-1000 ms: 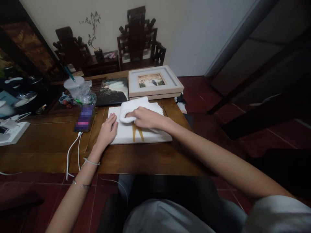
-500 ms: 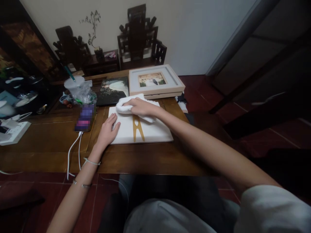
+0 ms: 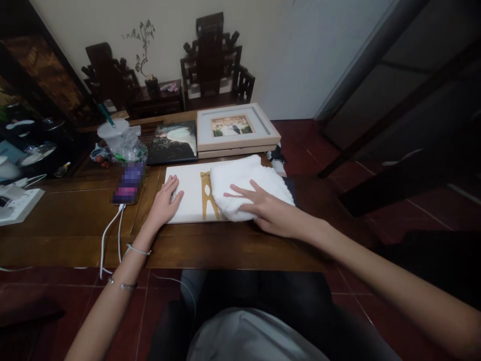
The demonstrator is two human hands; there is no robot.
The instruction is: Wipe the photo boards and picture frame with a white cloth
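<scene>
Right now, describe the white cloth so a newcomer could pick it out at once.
On the brown wooden table, find the flat white board. The cloth covers its right part, under the spread right hand. Unlike that board, it looks thick and fluffy.

We count one left hand (image 3: 164, 203) and one right hand (image 3: 265, 208); one white cloth (image 3: 246, 175); one white panel (image 3: 188, 203); one phone (image 3: 130, 184); one framed photo (image 3: 232, 126) showing; one dark photo (image 3: 171, 149); one power strip (image 3: 24, 206); two bracelets (image 3: 140, 249); one potted plant (image 3: 152, 83); two chairs (image 3: 209, 55) by the wall (image 3: 169, 37).
</scene>
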